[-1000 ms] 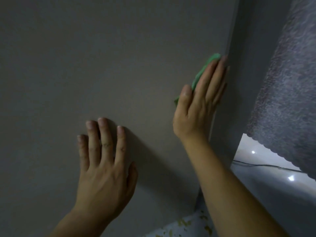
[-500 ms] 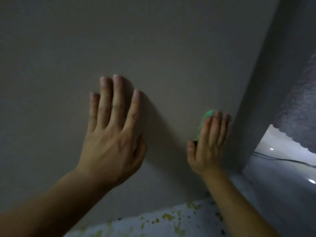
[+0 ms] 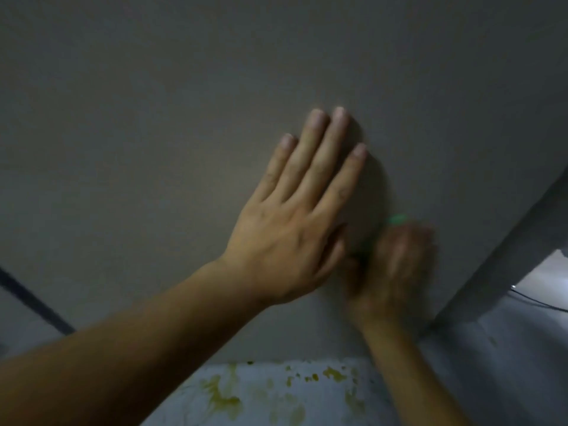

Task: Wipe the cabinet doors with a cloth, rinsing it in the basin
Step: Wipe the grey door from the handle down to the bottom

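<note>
A plain grey-brown cabinet door [image 3: 184, 103] fills most of the view. My left hand [image 3: 295, 210] lies flat on it with fingers spread, holding nothing. Just to its right and lower, my right hand [image 3: 396, 265] is blurred by motion and presses a green cloth [image 3: 398, 219] against the door. Only a small green edge of the cloth shows above the fingers; the rest is hidden under the hand.
The door's right edge [image 3: 491, 265] runs diagonally at the right, with a pale floor [image 3: 541, 278] and a thin dark cable [image 3: 541, 302] beyond it. Below the door is a light surface [image 3: 261, 392] with yellowish stains. A dark seam [image 3: 33, 302] crosses the lower left.
My right hand has slid the cloth down the door from near its right edge and leftward, close to my left hand. The view has shifted, and my left hand stays flat on the door.
</note>
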Demonstrator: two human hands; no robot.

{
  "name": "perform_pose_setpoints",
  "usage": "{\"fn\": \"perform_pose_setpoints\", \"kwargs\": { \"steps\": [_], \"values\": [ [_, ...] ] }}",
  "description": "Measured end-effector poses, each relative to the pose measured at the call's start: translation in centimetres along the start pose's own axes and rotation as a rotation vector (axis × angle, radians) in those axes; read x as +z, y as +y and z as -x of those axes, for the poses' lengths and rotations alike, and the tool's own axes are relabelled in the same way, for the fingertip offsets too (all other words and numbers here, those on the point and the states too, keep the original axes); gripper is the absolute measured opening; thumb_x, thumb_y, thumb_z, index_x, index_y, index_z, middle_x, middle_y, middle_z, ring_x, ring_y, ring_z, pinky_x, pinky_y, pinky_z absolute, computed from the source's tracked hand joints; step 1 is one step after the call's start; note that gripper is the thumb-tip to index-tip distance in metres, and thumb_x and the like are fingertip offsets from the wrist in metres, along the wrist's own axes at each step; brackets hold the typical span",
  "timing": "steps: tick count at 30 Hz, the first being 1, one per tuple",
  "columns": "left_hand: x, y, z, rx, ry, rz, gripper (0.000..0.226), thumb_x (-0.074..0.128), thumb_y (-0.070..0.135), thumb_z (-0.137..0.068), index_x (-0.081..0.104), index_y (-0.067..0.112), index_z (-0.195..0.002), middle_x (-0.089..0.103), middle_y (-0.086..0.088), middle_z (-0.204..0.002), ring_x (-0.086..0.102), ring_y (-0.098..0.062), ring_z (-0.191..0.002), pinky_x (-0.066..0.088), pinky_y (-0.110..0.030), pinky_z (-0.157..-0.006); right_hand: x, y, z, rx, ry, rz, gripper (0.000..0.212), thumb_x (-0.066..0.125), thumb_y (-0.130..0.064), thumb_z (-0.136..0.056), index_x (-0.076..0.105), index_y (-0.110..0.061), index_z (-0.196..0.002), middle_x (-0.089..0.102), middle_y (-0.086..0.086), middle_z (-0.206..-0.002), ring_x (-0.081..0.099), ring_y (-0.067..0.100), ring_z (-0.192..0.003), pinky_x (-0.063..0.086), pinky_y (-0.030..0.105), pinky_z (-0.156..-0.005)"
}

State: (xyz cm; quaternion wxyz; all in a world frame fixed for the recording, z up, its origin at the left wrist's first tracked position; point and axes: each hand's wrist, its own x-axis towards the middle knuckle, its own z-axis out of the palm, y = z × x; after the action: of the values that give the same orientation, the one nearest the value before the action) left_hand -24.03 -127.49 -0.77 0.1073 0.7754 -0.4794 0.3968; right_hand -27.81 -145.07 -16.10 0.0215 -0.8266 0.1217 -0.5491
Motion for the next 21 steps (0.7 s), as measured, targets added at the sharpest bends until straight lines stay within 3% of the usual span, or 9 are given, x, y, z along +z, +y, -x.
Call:
{"fn": "perform_pose_setpoints", "kwargs": {
  "steps": [3, 5, 7, 9, 11, 12, 14, 17, 21],
  "values": [
    [-1.7, -3.1, 4.6, -0.003, 0.010, 0.010, 0.080, 0.058, 0.031, -0.091, 0.024, 0.007, -0.159, 0.006, -0.025, -0.166, -0.002, -0.039, -0.156, 0.002, -0.054, -0.126, -0.4, -0.4, -2.0, 0.344, 0.093, -0.060, 0.075, 0.032, -0.036, -0.103, 0.014, 0.018, -0.151, 0.012, 0.043, -0.157, 0.011, 0.058, -0.148, 0.014, 0.066, -0.120],
    [-3.4, -6.5, 9.4, -0.142, 0.048, -0.077, 0.080, 0.052, 0.037, -0.094, 0.018, 0.011, -0.161, 0.002, -0.024, -0.167, -0.006, -0.039, -0.156, -0.005, -0.058, -0.123, 0.0, -1.1, -2.2, 0.403, 0.140, -0.113, 0.076, 0.030, -0.037, -0.103, 0.016, 0.023, -0.148, 0.012, 0.046, -0.155, 0.011, 0.059, -0.147, 0.015, 0.067, -0.118],
    [-4.7, -11.3, 14.2, -0.388, 0.095, -0.118, 0.076, 0.044, 0.040, -0.097, 0.014, 0.013, -0.161, -0.001, -0.015, -0.170, -0.002, -0.037, -0.156, -0.004, -0.058, -0.123, 0.6, -1.1, -1.5, 0.379, 0.129, -0.092, 0.079, 0.028, -0.040, -0.104, 0.015, 0.024, -0.147, 0.011, 0.048, -0.153, 0.010, 0.062, -0.146, 0.015, 0.070, -0.116],
    [-5.6, -15.8, 17.3, -0.633, 0.100, -0.083, 0.072, 0.033, 0.046, -0.101, 0.005, 0.024, -0.164, -0.002, -0.004, -0.171, 0.005, -0.036, -0.156, 0.010, -0.065, -0.123, 0.8, -2.5, -0.5, 0.247, 0.052, -0.041, 0.081, 0.027, -0.043, -0.104, 0.015, 0.023, -0.148, 0.012, 0.047, -0.153, 0.010, 0.065, -0.144, 0.015, 0.074, -0.113],
    [-5.4, -18.3, 18.3, -0.722, 0.112, -0.111, 0.068, 0.024, 0.057, -0.100, -0.006, 0.043, -0.160, 0.006, -0.024, -0.168, 0.011, -0.056, -0.150, 0.020, -0.074, -0.113, 1.2, -6.3, 0.4, -0.008, -0.005, -0.024, 0.079, 0.028, -0.046, -0.102, 0.014, 0.012, -0.154, 0.014, 0.037, -0.159, 0.008, 0.058, -0.148, 0.009, 0.074, -0.117],
    [-4.9, -18.8, 18.5, -0.729, 0.118, -0.138, 0.068, 0.022, 0.059, -0.100, -0.010, 0.047, -0.158, 0.006, -0.033, -0.165, 0.009, -0.063, -0.147, 0.018, -0.078, -0.111, 1.7, -9.1, 0.8, -0.138, -0.022, -0.031, 0.077, 0.028, -0.046, -0.102, 0.012, 0.003, -0.158, 0.013, 0.028, -0.162, 0.005, 0.051, -0.152, 0.006, 0.069, -0.120],
    [-3.9, -18.8, 18.2, -0.700, 0.171, -0.179, 0.068, 0.024, 0.055, -0.102, -0.012, 0.044, -0.159, 0.006, -0.043, -0.159, 0.004, -0.069, -0.143, 0.008, -0.083, -0.109, 3.1, -15.6, 1.0, -0.362, -0.029, -0.038, 0.073, 0.030, -0.045, -0.102, 0.010, -0.008, -0.161, 0.007, 0.014, -0.168, 0.001, 0.038, -0.156, 0.002, 0.060, -0.124],
    [-3.6, -18.6, 17.6, -0.625, 0.254, -0.202, 0.062, 0.025, 0.049, -0.105, 0.012, 0.022, -0.159, 0.014, -0.050, -0.152, 0.008, -0.074, -0.137, 0.000, -0.083, -0.108, 4.4, -23.0, 1.6, -0.630, -0.102, 0.003, 0.077, 0.044, -0.045, -0.097, 0.016, -0.014, -0.162, 0.013, 0.003, -0.167, 0.002, 0.028, -0.157, 0.000, 0.051, -0.127],
    [-3.7, -18.8, 17.8, -0.591, 0.248, -0.205, 0.060, 0.025, 0.052, -0.105, 0.026, 0.020, -0.156, 0.014, -0.036, -0.156, 0.010, -0.067, -0.139, 0.004, -0.085, -0.106, 3.2, -20.6, 0.3, -0.810, -0.108, 0.096, 0.075, 0.049, -0.039, -0.095, 0.022, -0.014, -0.161, 0.008, 0.001, -0.170, 0.006, 0.025, -0.157, 0.004, 0.046, -0.127]
  ]
}}
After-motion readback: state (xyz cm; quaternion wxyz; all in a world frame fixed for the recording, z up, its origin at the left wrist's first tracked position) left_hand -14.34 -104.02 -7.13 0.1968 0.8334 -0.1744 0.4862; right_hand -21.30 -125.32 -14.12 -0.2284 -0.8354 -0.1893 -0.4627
